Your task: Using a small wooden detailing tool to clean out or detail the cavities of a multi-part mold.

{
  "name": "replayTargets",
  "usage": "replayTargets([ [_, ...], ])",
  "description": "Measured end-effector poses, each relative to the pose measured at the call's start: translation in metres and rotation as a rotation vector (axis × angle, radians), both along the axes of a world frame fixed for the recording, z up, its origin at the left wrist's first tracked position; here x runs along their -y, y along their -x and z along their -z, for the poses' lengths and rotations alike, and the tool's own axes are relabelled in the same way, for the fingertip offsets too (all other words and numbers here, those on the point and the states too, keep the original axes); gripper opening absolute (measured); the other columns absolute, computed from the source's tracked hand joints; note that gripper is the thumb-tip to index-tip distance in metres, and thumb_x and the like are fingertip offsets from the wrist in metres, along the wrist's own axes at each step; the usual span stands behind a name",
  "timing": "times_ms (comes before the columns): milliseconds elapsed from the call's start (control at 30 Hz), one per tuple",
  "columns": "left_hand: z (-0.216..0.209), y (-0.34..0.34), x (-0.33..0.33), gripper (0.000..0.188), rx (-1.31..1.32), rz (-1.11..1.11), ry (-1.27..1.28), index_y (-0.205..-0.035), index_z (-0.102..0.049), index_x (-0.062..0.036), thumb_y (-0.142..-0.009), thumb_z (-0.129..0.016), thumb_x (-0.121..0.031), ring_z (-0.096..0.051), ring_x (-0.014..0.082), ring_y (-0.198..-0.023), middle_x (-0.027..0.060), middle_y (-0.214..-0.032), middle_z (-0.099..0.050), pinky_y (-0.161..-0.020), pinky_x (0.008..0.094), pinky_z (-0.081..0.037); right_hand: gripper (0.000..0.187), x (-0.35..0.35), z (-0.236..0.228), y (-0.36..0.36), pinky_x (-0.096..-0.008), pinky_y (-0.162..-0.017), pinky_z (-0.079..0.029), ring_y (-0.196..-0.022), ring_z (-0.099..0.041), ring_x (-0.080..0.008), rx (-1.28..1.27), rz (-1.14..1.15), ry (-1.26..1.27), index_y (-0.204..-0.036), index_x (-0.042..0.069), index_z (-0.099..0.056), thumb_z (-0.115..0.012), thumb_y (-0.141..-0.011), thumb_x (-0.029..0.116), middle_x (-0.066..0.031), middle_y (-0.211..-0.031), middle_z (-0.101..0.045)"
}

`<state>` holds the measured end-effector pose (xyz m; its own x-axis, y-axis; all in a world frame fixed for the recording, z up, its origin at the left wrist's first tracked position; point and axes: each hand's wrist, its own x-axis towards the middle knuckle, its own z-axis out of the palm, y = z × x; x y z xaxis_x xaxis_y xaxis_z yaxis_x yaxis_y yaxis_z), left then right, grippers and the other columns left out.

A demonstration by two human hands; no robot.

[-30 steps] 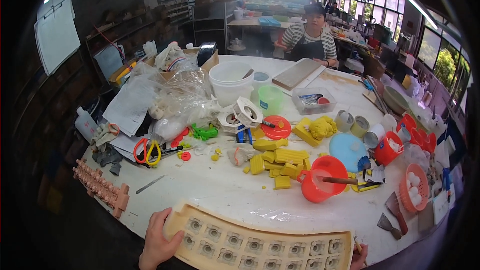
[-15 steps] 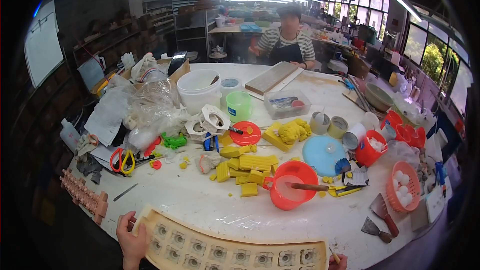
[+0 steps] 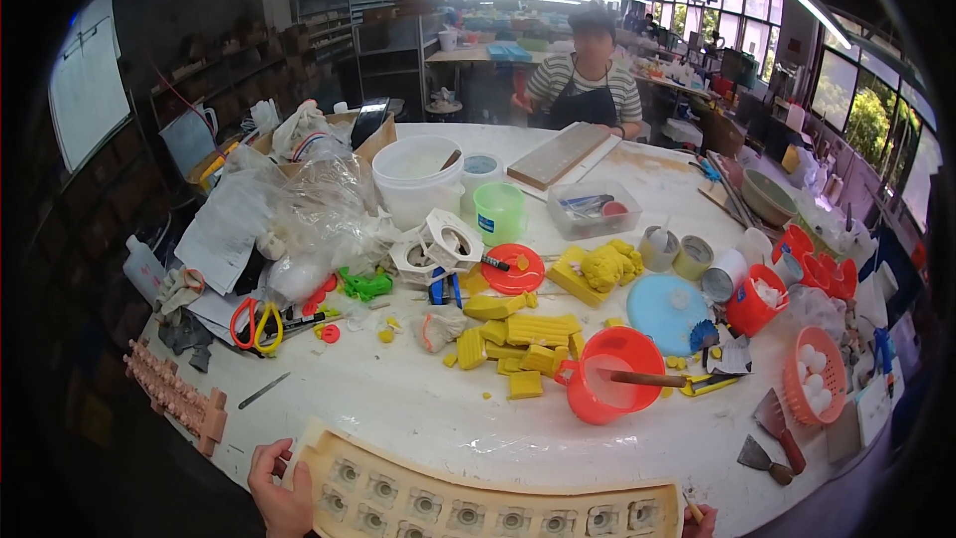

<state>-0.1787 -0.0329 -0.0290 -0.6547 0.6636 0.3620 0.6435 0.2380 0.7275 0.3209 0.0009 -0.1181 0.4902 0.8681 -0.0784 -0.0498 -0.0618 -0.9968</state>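
Note:
A long cream mould (image 3: 498,486) with rows of square cavities lies across the front of the table, its lower edge cut off by the picture. My left hand (image 3: 279,490) is closed round its left end, thumb on the near side of the rim. Beside its right end, my right hand (image 3: 701,521) grips a thin tool with a wooden handle (image 3: 692,508); most of that hand is out of the picture. Beyond the mould stands a red jug (image 3: 619,408) of pale liquid, a wooden-handled stirrer (image 3: 642,378) resting in it.
Yellow clay blocks (image 3: 543,329) lie mid-table. Red-and-yellow scissors (image 3: 267,339), a slim metal tool (image 3: 264,391) and a pink knobbly piece (image 3: 174,391) are at left. Scrapers (image 3: 765,458) and a pink basket (image 3: 803,379) of white balls sit at right. Across the table is another person (image 3: 588,90).
The whole scene has shifted a little to the right in the view. The mould and both hands sit slightly lower, with the same hold on the mould and the thin tool.

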Motion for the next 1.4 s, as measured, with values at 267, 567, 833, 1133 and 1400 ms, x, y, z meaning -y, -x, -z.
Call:
replayTargets([
  [267,-0.006,0.011,0.007,0.030,0.067,0.130,0.013,-0.120,-0.066,0.0054,-0.095,-0.069,-0.011,-0.053,0.0213,-0.083,0.0112,-0.097,-0.061,-0.076,0.0350,-0.048,0.059,-0.004,-0.007,0.003,-0.0339,-0.080,-0.056,-0.089,-0.069,-0.0193,-0.225,0.135,-0.006,-0.116,0.000,-0.068,-0.039,-0.111,0.050,-0.0106,-0.101,-0.073],
  [567,-0.018,0.013,0.004,0.034,0.091,0.264,0.002,-0.122,-0.065,0.0050,-0.091,-0.069,-0.009,-0.054,0.0231,-0.084,0.0125,-0.099,-0.061,-0.077,0.0354,-0.047,0.054,-0.006,-0.008,0.010,-0.0305,-0.070,-0.055,-0.074,-0.066,-0.0155,-0.089,0.224,-0.067,-0.110,0.001,-0.068,-0.037,-0.113,0.046,-0.0074,-0.086,-0.071],
  [833,-0.016,0.013,0.002,0.040,-0.020,0.314,0.039,-0.126,-0.063,0.0044,-0.087,-0.071,-0.005,-0.054,0.0258,-0.087,0.0143,-0.099,-0.058,-0.079,0.0365,-0.047,0.051,-0.009,-0.007,0.011,-0.0293,-0.067,-0.053,-0.071,-0.064,-0.0141,-0.150,0.292,-0.043,-0.108,0.000,-0.070,-0.048,-0.110,0.046,-0.0051,-0.078,-0.068],
  [1133,-0.019,0.015,0.001,0.039,0.012,0.322,0.039,-0.126,-0.063,0.0043,-0.089,-0.070,-0.003,-0.057,0.0272,-0.088,0.0157,-0.101,-0.060,-0.080,0.0373,-0.048,0.031,-0.020,0.018,-0.001,-0.0279,-0.063,-0.052,-0.068,-0.060,-0.0128,-0.549,0.372,-0.281,-0.103,0.010,-0.064,-0.061,-0.106,0.041,-0.0008,-0.077,-0.060],
  [1400,-0.014,0.018,0.003,0.037,0.008,0.299,0.010,-0.125,-0.064,0.0031,-0.090,-0.071,-0.006,-0.058,0.0288,-0.088,0.0158,-0.101,-0.060,-0.080,0.0382,-0.049,0.050,-0.009,-0.007,0.016,-0.0295,-0.070,-0.054,-0.073,-0.065,-0.0147,-0.272,0.298,-0.082,-0.104,0.002,-0.071,-0.051,-0.109,0.047,-0.0053,-0.080,-0.069],
])
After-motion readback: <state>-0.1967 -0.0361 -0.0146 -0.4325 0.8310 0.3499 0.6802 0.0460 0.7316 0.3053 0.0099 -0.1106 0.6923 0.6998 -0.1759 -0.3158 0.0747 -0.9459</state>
